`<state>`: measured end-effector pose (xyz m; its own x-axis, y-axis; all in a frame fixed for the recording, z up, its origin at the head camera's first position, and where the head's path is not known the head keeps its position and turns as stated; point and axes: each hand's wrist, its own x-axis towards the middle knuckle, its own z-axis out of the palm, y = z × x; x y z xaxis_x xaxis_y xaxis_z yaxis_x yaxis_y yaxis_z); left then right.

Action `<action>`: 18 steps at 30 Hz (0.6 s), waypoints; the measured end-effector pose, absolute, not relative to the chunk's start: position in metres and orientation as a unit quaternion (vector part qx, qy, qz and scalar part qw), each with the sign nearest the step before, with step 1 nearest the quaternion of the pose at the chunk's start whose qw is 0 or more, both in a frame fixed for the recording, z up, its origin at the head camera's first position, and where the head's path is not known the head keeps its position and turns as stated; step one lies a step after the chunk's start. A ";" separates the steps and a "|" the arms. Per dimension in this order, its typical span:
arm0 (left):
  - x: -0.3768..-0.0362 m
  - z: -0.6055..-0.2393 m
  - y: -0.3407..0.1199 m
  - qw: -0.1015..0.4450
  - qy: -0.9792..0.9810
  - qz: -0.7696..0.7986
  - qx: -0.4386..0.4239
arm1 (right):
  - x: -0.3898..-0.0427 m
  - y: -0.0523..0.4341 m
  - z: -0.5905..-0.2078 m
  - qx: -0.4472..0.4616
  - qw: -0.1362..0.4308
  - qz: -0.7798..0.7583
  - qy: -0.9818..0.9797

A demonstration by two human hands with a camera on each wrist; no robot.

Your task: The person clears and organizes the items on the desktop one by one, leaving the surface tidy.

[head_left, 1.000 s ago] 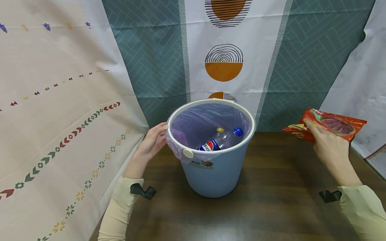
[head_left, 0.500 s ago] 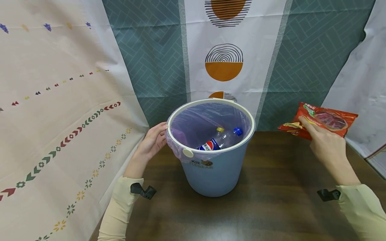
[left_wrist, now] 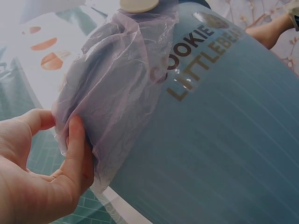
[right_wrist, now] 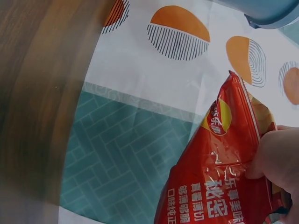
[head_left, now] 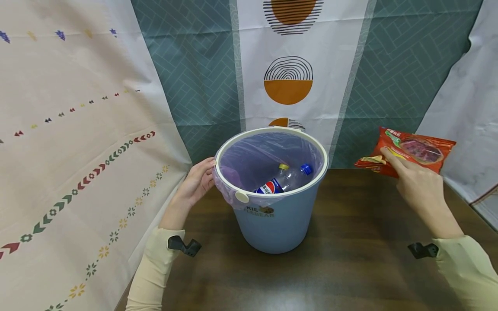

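Note:
A light blue trash can (head_left: 278, 229) with a cream rim and a thin purple liner (head_left: 249, 160) stands upright on the table. Two clear plastic bottles lie inside: one blue-capped bottle (head_left: 297, 179) and one with a yellow cap (head_left: 284, 166). My left hand (head_left: 196, 181) grips the can's left rim, thumb at the edge and fingers against the liner's overhang (left_wrist: 126, 79). Well to the can's right, my right hand (head_left: 422, 190) holds a red chip bag (head_left: 422, 151) up in the air, thumb and fingers pinching it near its side. The bag's contents are hidden.
The dark wooden table (head_left: 342, 276) carries the can. Behind it hangs a green and white patterned cloth (head_left: 210, 77). A cream cloth (head_left: 78, 142) closes off the left side, and a white marbled cloth (head_left: 467, 129) hangs on the right.
My right hand has moved slightly left and upward with the chip bag. My left hand stays on the rim, and the trash can keeps its place.

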<state>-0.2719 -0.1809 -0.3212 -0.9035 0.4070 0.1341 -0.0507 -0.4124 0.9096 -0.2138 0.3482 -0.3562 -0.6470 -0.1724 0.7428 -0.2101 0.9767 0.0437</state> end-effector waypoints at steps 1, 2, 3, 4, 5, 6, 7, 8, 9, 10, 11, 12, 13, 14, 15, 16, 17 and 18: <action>-0.272 -0.321 -0.181 0.138 0.524 0.823 0.170 | -0.214 0.347 -0.355 0.108 0.411 0.023 -0.905; -0.272 -0.321 -0.181 0.138 0.523 0.824 0.170 | -0.214 0.346 -0.354 0.112 0.417 0.023 -0.902; -0.272 -0.321 -0.181 0.138 0.523 0.824 0.169 | -0.214 0.345 -0.354 0.115 0.420 0.023 -0.900; -0.272 -0.321 -0.181 0.138 0.523 0.824 0.169 | -0.214 0.344 -0.353 0.118 0.424 0.023 -0.898; -0.272 -0.321 -0.181 0.138 0.523 0.824 0.170 | -0.214 0.344 -0.352 0.121 0.426 0.023 -0.896; -0.272 -0.321 -0.181 0.138 0.524 0.823 0.169 | -0.214 0.343 -0.351 0.124 0.429 0.023 -0.895; -0.272 -0.321 -0.181 0.138 0.523 0.824 0.170 | -0.214 0.342 -0.351 0.128 0.431 0.022 -0.893; -0.272 -0.321 -0.181 0.139 0.524 0.823 0.171 | -0.215 0.341 -0.350 0.131 0.432 0.022 -0.892; -0.272 -0.321 -0.181 0.139 0.524 0.823 0.171 | -0.215 0.341 -0.349 0.135 0.434 0.021 -0.890; -0.272 -0.321 -0.181 0.139 0.525 0.822 0.172 | -0.215 0.340 -0.348 0.139 0.437 0.020 -0.888; -0.272 -0.322 -0.181 0.140 0.525 0.822 0.172 | -0.215 0.340 -0.348 0.143 0.440 0.020 -0.886; -0.272 -0.322 -0.181 0.138 0.527 0.821 0.171 | -0.215 0.340 -0.347 0.148 0.443 0.019 -0.884; -0.272 -0.321 -0.181 0.137 0.528 0.821 0.170 | -0.215 0.339 -0.347 0.152 0.447 0.019 -0.881; -0.272 -0.321 -0.181 0.136 0.530 0.820 0.170 | -0.215 0.339 -0.346 0.157 0.452 0.018 -0.878; -0.272 -0.321 -0.181 0.137 0.529 0.820 0.171 | -0.215 0.339 -0.345 0.162 0.456 0.017 -0.875; -0.272 -0.321 -0.181 0.137 0.530 0.819 0.171 | -0.215 0.338 -0.345 0.166 0.461 0.017 -0.872; -0.272 -0.321 -0.181 0.137 0.530 0.820 0.170 | -0.215 0.338 -0.344 0.169 0.466 0.017 -0.869; -0.271 -0.321 -0.181 0.136 0.531 0.819 0.169 | -0.215 0.337 -0.343 0.172 0.469 0.018 -0.866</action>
<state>-0.2715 -0.1813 -0.3212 -0.9061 0.4016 0.1331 -0.0425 -0.3994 0.9158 -0.2154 0.3372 -0.3430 -0.5004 -0.2812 0.8189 -0.3143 0.9403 0.1308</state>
